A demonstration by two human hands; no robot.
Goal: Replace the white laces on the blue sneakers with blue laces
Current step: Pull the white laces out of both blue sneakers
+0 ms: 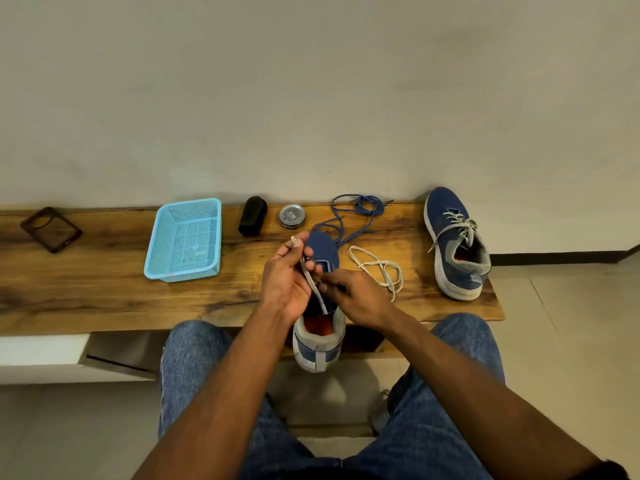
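Observation:
A blue sneaker (323, 252) lies at the table's front edge, heel overhanging toward me. My left hand (285, 280) pinches one end of its white lace (313, 282) and holds it above the shoe's left side. My right hand (356, 296) pinches the same lace lower down over the eyelets. The rest of this white lace trails in loops (379, 268) on the table to the right of the shoe. Loose blue laces (360, 209) lie in a tangle behind the shoe. The second blue sneaker (453, 244) stands at the right end, still threaded with white laces.
A light blue mesh basket (166, 251) sits left of the shoe. Behind the shoe are a black cylinder (252, 216) and a round metal tin (292, 216). A dark phone case (51, 229) lies far left. The wooden table (104, 299) backs onto a wall.

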